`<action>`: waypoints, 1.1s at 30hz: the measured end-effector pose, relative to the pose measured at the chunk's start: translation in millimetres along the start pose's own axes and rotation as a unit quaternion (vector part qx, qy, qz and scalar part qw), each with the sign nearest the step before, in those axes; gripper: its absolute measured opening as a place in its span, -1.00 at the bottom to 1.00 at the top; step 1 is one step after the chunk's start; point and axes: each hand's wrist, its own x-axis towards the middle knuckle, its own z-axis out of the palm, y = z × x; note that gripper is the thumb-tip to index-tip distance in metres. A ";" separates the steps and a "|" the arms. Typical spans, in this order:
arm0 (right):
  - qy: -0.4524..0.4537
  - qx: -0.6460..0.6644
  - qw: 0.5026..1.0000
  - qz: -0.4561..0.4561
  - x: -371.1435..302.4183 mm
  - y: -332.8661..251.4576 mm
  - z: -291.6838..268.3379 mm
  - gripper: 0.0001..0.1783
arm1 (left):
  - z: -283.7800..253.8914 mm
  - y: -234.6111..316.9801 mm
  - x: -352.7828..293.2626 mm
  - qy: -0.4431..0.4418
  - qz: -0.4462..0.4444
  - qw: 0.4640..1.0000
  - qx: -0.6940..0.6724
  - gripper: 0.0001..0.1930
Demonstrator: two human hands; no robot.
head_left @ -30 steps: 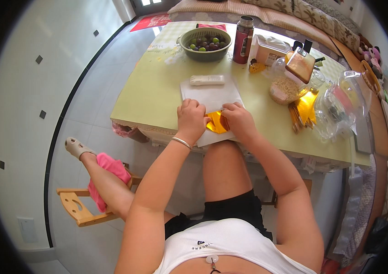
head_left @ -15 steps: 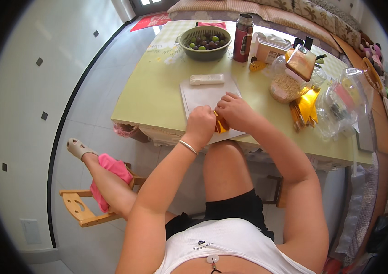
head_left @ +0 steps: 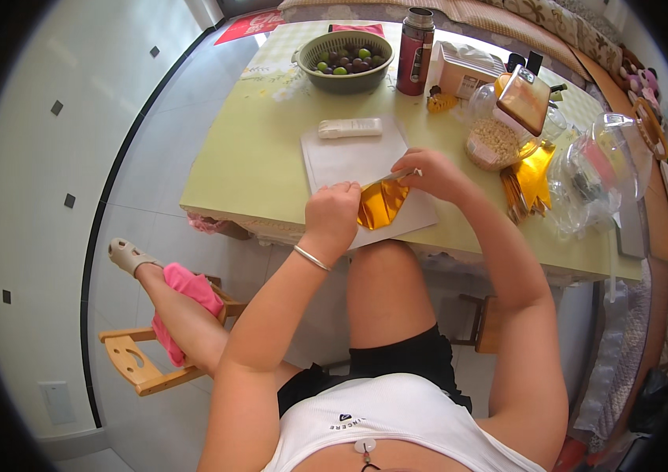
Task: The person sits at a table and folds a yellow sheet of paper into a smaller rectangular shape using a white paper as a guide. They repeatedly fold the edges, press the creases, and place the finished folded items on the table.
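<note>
Here, the desk (head_left: pixel 243 157) spreads widest before me, covered in pale yellow-green cloth. Flat white sheets of paper (head_left: pixel 350 161) lie overlapping near its closest edge, and toward its right end sits a crumpled clear plastic bag (head_left: pixel 597 173). At the far side stands a round dark-green plastic colander (head_left: pixel 350 82) with green and dark purple grapes (head_left: pixel 346 62) in it. Just right of it I see an upright maroon metal flask (head_left: pixel 415 57), then a pale pinkish cardboard tissue box (head_left: pixel 464 71). Nearer me is a clear plastic jar of beige grains (head_left: pixel 491 143), a glossy brown-backed phone (head_left: pixel 524 101) tilted in front of its upper part; a stack of gold foil pieces (head_left: pixel 535 173) lies just beside it.

My left grip (head_left: pixel 332 211) is closed on the left side of a shiny gold foil sheet (head_left: pixel 382 204), and my right grip (head_left: pixel 435 173) pinches its upper right corner with thumb and fingertips. The foil spans the gap between them, over the paper, a thin pale strip along its top. An oblong white tube (head_left: pixel 350 128) lies on the paper's far end; smallest, a slim silver bracelet (head_left: pixel 312 257) rings my left wrist
</note>
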 end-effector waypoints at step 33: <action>0.051 -0.079 0.996 -0.003 -1.7 13.0 -1.4 -0.86 | 5.2 4.7 10.9 -0.075 0.112 0.988 0.079 -0.58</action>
